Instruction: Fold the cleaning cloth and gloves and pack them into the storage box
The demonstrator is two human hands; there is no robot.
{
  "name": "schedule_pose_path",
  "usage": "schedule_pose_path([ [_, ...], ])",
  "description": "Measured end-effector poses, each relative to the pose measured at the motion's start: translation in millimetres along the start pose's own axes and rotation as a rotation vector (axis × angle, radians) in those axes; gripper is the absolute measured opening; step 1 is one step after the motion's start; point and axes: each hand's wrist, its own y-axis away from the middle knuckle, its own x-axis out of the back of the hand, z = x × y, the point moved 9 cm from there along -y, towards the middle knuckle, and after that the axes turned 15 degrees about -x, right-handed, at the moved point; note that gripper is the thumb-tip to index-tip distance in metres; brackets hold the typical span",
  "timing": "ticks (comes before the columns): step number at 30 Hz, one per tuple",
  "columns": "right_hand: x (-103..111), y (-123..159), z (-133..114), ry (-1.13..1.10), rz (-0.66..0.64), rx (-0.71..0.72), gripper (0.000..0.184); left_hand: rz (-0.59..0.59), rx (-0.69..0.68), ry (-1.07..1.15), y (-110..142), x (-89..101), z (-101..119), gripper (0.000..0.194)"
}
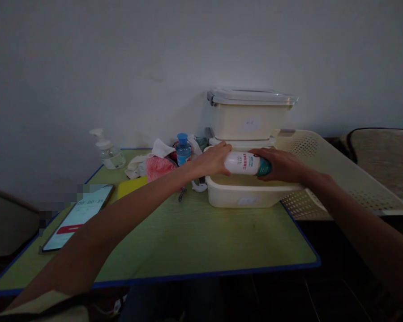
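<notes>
A white bottle [241, 163] with red lettering and a green end lies sideways in the air over an open cream storage bin [242, 197]. My left hand [216, 159] grips its white end, fingers closed. At the green end, my right hand [278, 165] is wrapped round it. Left of the bin stand a clear bottle with a blue cap [183, 150] and, beside it, a pink fluffy cloth [159, 169] among white cloths. The inside of the bin is mostly hidden by the bottle and my hands.
Behind the bin stands a lidded cream box [250, 120]. A large perforated basket [339, 179] is to the right, past the edge of the green table [201, 241]. Leftward are a pump bottle [109, 152], a yellow flat item [130, 186] and a tablet with a lit timer [79, 219].
</notes>
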Motion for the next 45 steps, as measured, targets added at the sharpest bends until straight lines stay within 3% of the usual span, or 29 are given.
schedule_pose_path([
  [11,-41.6,-6.9,-11.0,0.136,-0.154,0.196,0.064,-0.468,0.073,-0.071,-2.2,-34.8,11.5,0.060],
  [17,-49.7,-7.2,-16.3,0.128,-0.182,0.267,0.062,-0.537,0.110,-0.063,-3.5,-45.9,10.7,0.063],
  [23,-63.7,-4.1,-14.6,0.023,-0.306,0.257,0.061,-0.615,0.146,-0.056,-2.5,-47.3,14.0,0.064],
  [29,-65.8,-7.0,-8.4,0.033,-0.271,0.208,0.065,-0.644,0.146,-0.049,-2.5,-50.7,14.5,0.066],
  [35,-77.6,-7.7,-8.6,-0.040,-0.386,0.215,0.071,-0.693,0.166,-0.028,-3.9,-57.1,11.5,0.066],
  [45,-69.4,-4.3,-11.8,-0.111,-0.423,0.196,0.067,-0.710,0.220,-0.006,-3.2,-48.2,15.4,0.064],
])
